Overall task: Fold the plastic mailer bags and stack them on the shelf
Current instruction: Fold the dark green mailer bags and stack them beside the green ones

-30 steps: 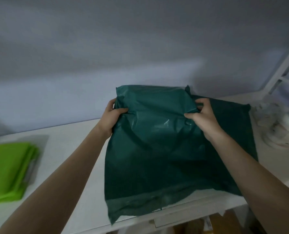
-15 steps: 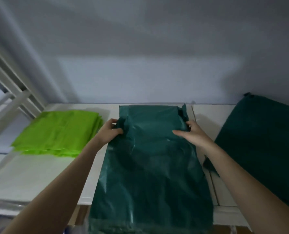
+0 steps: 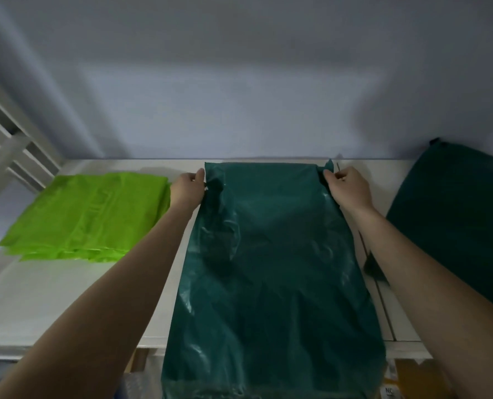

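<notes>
Head cam is looking down at a white shelf [image 3: 52,300], and nearest to the viewer the bottom end of a dark green mailer bag [image 3: 271,269] is hanging off the shelf's front edge, with some boxes just showing underneath. That overhang is the bit I'd be worrying about. The plastic looks slick and floppy, so if either grip is loosening while most of the weight is dangling over the front, the whole bag is probably sliding off toward the floor. It's also lying wrinkled, not flat, so any fold started now is likely coming out crooked and trapping air.

Going further back, the bag is running up the middle of the shelf, with both forearms stretching along its sides. Its top edge is sitting close to the shelf's back edge, by the wall. The left hand [image 3: 188,189] is pinching the top left corner, thumb on top and fingers curling under the bunched plastic. The right hand [image 3: 347,187] is doing the same on the top right corner, fingers closed around a scrunched bit. The two are well apart, one per corner.

Off to the left, a stack of lime green bags [image 3: 87,217] is lying flat near the back left. Another dark green pile [image 3: 455,220] is sitting at the right end.
</notes>
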